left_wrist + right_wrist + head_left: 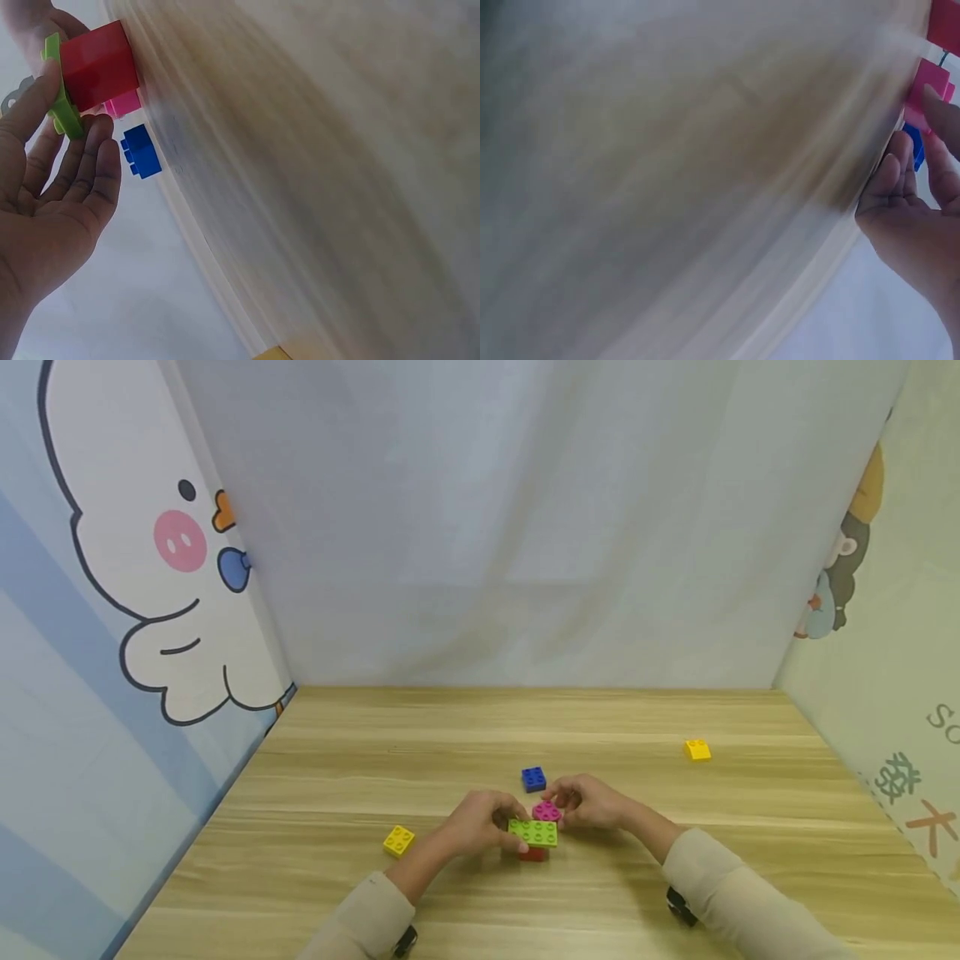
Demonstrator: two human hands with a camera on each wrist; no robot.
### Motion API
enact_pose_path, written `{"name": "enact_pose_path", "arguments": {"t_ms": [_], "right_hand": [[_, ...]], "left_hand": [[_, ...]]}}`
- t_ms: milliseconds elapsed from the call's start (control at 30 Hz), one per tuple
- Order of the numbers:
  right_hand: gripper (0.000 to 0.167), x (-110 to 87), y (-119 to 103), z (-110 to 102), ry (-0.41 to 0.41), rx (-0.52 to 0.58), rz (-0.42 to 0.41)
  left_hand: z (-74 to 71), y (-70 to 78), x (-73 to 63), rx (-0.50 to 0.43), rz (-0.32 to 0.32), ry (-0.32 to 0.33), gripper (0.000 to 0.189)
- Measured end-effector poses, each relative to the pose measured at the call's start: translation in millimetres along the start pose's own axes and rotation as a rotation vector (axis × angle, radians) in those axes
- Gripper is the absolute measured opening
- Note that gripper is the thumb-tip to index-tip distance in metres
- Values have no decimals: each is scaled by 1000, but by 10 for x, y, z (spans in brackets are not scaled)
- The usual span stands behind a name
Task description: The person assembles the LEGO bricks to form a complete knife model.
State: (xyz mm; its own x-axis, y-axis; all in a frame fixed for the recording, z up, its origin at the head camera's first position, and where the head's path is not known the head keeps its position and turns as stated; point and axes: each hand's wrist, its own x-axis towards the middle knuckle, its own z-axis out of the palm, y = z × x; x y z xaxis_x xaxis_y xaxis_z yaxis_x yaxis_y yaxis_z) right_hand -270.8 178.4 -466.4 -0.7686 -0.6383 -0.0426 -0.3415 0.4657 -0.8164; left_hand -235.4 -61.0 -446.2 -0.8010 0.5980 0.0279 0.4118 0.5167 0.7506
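Between its thumb and fingers my left hand (480, 822) pinches a lime green toy building brick (534, 833). Beneath the green one is a red brick (100, 65), its side plain in the left wrist view. My right hand (595, 803) has its thumb and index finger on a pink brick (547, 812), just behind the green one. In the right wrist view the thumb lies against the pink brick's side (927, 84), with the other fingers bent beside the table. A blue brick (533, 779) stands behind the pink one, near the right fingertips.
A yellow brick (399, 841) lies left of my left forearm. Another yellow brick (697, 750) sits farther back on the right. The wooden table (337, 752) meets a pale curtain (525, 527) at its back edge, with printed panels on both sides.
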Motion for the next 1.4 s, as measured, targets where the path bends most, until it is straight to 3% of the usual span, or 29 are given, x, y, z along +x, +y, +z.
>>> {"name": "enact_pose_path", "arguments": {"t_ms": [467, 700, 867, 1067, 1200, 1400], "right_hand": [[33, -43, -31, -32, 40, 0, 6], [29, -146, -82, -26, 74, 4, 48], [31, -201, -104, -56, 88, 10, 57], [40, -273, -114, -92, 106, 29, 31], [37, -324, -141, -123, 146, 43, 15], [36, -371, -184, -129, 198, 132, 55]], "left_hand": [[2, 11, -18, -1, -18, 4, 29], [25, -16, -28, -26, -27, 20, 33], [16, -21, -36, -65, -29, 34, 37], [-7, -61, -61, -120, -25, 7, 37], [-12, -92, -68, -172, -37, -6, 34], [-1, -94, -63, -208, -42, -3, 33]]}}
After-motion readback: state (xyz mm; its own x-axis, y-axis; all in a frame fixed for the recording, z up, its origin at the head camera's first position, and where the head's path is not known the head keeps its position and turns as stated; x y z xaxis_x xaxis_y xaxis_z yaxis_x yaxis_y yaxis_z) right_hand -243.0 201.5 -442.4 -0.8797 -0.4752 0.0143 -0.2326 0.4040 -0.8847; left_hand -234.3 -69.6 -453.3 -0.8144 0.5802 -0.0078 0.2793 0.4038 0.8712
